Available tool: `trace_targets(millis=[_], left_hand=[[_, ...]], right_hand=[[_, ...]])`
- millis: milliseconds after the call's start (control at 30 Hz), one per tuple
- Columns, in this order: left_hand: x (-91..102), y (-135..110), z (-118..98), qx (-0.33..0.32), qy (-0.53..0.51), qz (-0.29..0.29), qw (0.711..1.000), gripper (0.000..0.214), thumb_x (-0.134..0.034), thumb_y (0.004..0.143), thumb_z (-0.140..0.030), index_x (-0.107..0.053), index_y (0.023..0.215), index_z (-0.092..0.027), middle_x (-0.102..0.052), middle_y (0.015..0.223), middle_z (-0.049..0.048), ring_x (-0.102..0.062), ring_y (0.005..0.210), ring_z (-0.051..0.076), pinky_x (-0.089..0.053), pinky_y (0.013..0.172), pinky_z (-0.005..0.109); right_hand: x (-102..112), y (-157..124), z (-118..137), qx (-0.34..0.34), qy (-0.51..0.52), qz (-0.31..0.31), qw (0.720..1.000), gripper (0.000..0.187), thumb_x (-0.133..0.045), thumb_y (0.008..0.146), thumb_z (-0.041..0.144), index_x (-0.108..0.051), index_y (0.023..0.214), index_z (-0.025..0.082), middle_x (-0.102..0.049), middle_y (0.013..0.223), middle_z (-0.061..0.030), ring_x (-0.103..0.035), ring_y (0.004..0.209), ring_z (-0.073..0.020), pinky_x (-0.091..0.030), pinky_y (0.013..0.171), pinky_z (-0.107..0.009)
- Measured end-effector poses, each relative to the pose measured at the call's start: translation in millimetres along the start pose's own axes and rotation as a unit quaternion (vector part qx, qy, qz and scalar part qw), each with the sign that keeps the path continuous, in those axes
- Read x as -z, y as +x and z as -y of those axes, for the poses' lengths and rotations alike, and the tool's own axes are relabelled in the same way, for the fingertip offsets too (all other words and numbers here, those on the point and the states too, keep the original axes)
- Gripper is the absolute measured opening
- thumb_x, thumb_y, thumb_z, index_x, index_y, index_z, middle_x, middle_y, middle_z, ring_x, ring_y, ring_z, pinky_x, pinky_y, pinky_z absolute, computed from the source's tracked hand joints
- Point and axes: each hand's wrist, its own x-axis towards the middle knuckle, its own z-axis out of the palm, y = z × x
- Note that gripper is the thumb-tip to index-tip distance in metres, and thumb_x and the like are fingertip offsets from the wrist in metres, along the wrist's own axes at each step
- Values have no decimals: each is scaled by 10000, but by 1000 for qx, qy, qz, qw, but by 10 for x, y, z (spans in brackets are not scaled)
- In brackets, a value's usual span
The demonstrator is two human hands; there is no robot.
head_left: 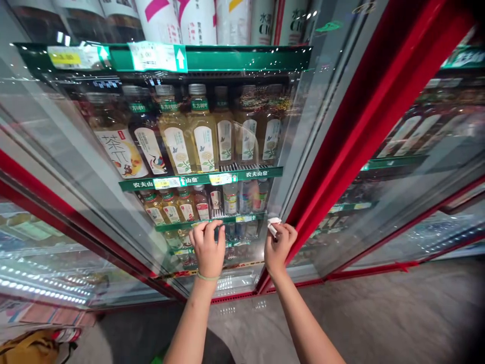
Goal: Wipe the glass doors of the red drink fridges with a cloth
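Both of my hands are raised before the glass door of a drinks cooler. My left hand (208, 247) has bent fingers, with a gap between thumb and forefinger and no held thing visible. A thin band (208, 277) circles that wrist. My right hand (278, 250) pinches a crumpled white tissue (273, 226) close to the red door frame (341, 131). Behind the glass, a shelf of tea bottles (204, 136) with pale labels stands above a row of smaller bottles (170, 206).
Green shelf edges (246, 59) carry price tags. More red-framed cooler sections stand on both sides. Grey floor (379, 313) lies below. At the lower left are stacked boxes (49, 313) and a yellow-brown bag (30, 349).
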Motion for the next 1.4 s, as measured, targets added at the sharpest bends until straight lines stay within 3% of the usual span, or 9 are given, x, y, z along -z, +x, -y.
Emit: trace_targets(millis=[233, 367, 467, 600, 767, 967, 1133, 1333, 1400], left_hand=[[-29, -8, 64, -8, 27, 9, 1000, 109, -678, 950, -282, -685, 1029, -207, -541, 1011, 66, -538, 996, 229, -412, 932, 374], [-21, -12, 74, -11, 31, 15, 999, 115, -672, 955, -292, -678, 1035, -210, -548, 1012, 61, -540, 989, 222, -408, 939, 374], [-19, -15, 70, -12, 33, 17, 999, 114, -666, 961, -296, -673, 1045, -219, -559, 1020, 56, -546, 995, 217, -408, 946, 370], [-24, -20, 62, -3, 35, 13, 999, 115, -655, 968, -308, -674, 1043, -223, -557, 1025, 55, -553, 1001, 214, -410, 948, 372], [-32, -39, 55, 14, 32, 22, 999, 132, -632, 982, -335, -673, 1044, -226, -589, 1033, 60, -560, 1010, 216, -412, 957, 393], [-9, -35, 26, 25, 36, 23, 999, 128, -639, 972, -324, -685, 1034, -222, -568, 1033, 70, -547, 1012, 224, -442, 919, 379], [3, -28, 43, -4, 59, 30, 998, 106, -656, 963, -272, -656, 1054, -218, -577, 1024, 68, -544, 992, 219, -438, 930, 379], [-12, -39, 83, -28, 78, 26, 996, 136, -653, 963, -257, -620, 1088, -215, -606, 1001, 67, -537, 977, 220, -435, 941, 391], [-11, -34, 75, -28, 82, 25, 996, 130, -653, 962, -258, -623, 1082, -216, -596, 996, 64, -539, 979, 219, -435, 937, 388]], right_hand=[[156, -17, -109, 35, 7, 88, 995, 370, -573, 897, 87, -623, 1227, 247, -523, 1132, -83, -584, 1057, -211, -558, 892, -389], [168, -21, -100, 47, -17, 91, 995, 441, -586, 901, 106, -593, 1322, 235, -524, 1202, -118, -574, 1122, -247, -555, 943, -456], [149, -8, -148, 91, -18, 74, 993, 453, -570, 906, 80, -610, 1320, 260, -531, 1208, -99, -584, 1115, -236, -563, 924, -424], [107, -14, -158, 75, -7, 41, 996, 484, -561, 912, 65, -606, 1347, 272, -526, 1189, -88, -587, 1094, -222, -557, 915, -395], [86, 8, -95, 121, 5, 100, 988, 536, -571, 879, 18, -642, 1315, 321, -586, 1144, -56, -592, 1056, -197, -534, 920, -361], [125, -31, -162, 60, -1, 60, 996, 487, -569, 880, 47, -600, 1310, 274, -525, 1137, -79, -585, 1032, -206, -574, 848, -386], [103, -65, -206, 110, 4, 87, 990, 471, -595, 858, 30, -630, 1249, 291, -550, 1103, -60, -583, 1008, -201, -564, 860, -393], [18, -59, -128, 35, 11, 10, 999, 479, -613, 865, 48, -617, 1284, 280, -529, 1135, -76, -589, 1050, -218, -562, 870, -404], [-5, -51, -84, 51, 11, 13, 999, 473, -605, 869, 46, -621, 1274, 290, -536, 1131, -72, -595, 1036, -212, -567, 866, -405]])
